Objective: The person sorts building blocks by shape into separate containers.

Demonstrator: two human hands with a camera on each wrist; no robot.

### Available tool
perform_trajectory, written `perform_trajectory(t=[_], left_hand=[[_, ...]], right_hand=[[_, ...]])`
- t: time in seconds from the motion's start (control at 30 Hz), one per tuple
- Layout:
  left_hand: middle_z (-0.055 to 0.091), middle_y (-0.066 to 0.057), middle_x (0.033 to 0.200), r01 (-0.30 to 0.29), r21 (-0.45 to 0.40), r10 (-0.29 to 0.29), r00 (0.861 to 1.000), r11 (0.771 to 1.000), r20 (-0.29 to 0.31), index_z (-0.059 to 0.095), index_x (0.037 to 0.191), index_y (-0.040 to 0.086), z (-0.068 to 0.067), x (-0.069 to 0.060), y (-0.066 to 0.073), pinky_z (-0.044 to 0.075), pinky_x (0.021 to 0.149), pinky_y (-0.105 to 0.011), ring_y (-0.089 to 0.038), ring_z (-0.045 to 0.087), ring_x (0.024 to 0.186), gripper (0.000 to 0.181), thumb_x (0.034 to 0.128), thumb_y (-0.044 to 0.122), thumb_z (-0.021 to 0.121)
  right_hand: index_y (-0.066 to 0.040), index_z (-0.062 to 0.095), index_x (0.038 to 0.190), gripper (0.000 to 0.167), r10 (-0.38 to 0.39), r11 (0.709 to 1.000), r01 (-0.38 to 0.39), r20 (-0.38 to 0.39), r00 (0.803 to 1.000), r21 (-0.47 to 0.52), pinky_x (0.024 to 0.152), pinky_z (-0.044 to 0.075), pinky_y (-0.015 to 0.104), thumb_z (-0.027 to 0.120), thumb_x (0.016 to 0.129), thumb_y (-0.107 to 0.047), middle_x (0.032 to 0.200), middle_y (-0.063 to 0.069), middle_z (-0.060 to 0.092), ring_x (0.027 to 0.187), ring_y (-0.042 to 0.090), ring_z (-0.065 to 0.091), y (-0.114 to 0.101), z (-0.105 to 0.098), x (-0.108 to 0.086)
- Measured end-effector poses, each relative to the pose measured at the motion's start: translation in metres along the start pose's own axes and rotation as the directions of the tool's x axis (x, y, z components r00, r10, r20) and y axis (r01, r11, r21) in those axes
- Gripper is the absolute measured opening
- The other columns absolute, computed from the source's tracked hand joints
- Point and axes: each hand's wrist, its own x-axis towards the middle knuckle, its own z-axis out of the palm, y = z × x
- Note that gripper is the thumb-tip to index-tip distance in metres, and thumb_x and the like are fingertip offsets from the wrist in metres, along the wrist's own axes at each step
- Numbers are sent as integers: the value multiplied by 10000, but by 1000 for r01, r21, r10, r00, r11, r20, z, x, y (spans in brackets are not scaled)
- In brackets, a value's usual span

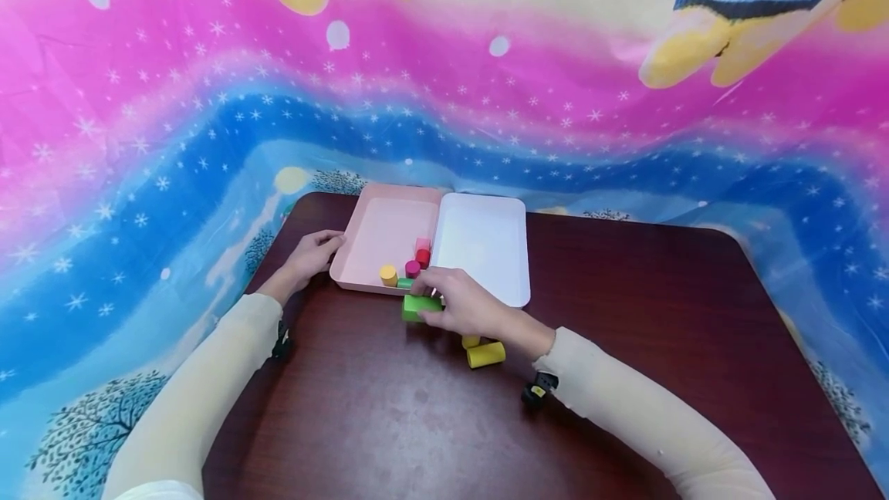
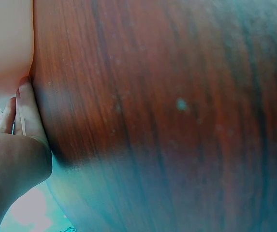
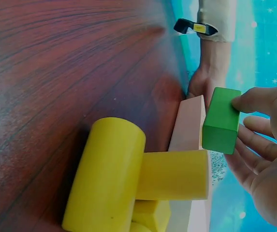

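As I look in through the head camera, I have a green block [image 1: 417,308] pinched in the right hand [image 1: 467,304].
That grip is clamped between thumb and fingers, the block raised over the table [image 1: 625,292] at the near right corner of the pink tray [image 1: 397,222]; on the left hand [image 1: 307,259] the fingers are fairly straight, touching the tray's left side. Small coloured pieces [image 1: 413,268] sit in its near right part, the white tray [image 1: 482,245] lies just right, and a yellow cylinder [image 1: 486,355] lies nearer.
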Motion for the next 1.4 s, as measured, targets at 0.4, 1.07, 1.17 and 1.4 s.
perform_trajectory(t=[0.4, 1.07, 1.17, 1.4], left_hand=[[485, -203, 1563, 2, -1, -2, 1000, 1000, 6, 467, 1597, 80, 0, 0, 1, 485, 1120, -532, -364, 554, 1371, 566, 1130, 396, 511], [498, -204, 1550, 1, 4, -1, 1000, 1000, -2, 465, 1599, 77, 1, 1, -1, 504, 1102, -521, -359, 566, 1355, 568, 1132, 397, 506], [504, -201, 1544, 5, 4, -5, 1000, 1000, -3, 463, 1598, 72, 1, 1, -2, 521, 1085, -501, -351, 574, 1344, 568, 1133, 395, 502], [516, -203, 1530, -9, 15, 9, 1000, 1000, -4, 465, 1596, 70, 0, 0, -2, 561, 1033, -426, -345, 591, 1316, 582, 1128, 413, 507]], right_hand=[[-105, 713, 1190, 308, 7, 999, -6, -35, 999, 38, 874, 607, 305, 842, 914, -149, 1139, -15, 706, 1008, 118, 652, -4, -10, 9], [-77, 707, 1113, 225, -61, 997, 67, -138, 988, 36, 875, 593, 300, 818, 919, -98, 1072, 2, 708, 971, 139, 681, 0, -28, 21], [-75, 706, 1108, 216, -55, 998, 59, -142, 988, 20, 870, 590, 291, 814, 923, -101, 1058, 1, 702, 965, 137, 678, 1, -29, 22], [-65, 715, 1130, 214, 14, 996, 0, -150, 989, 88, 875, 585, 272, 807, 938, -93, 1096, 9, 704, 981, 135, 681, 5, -30, 24]])
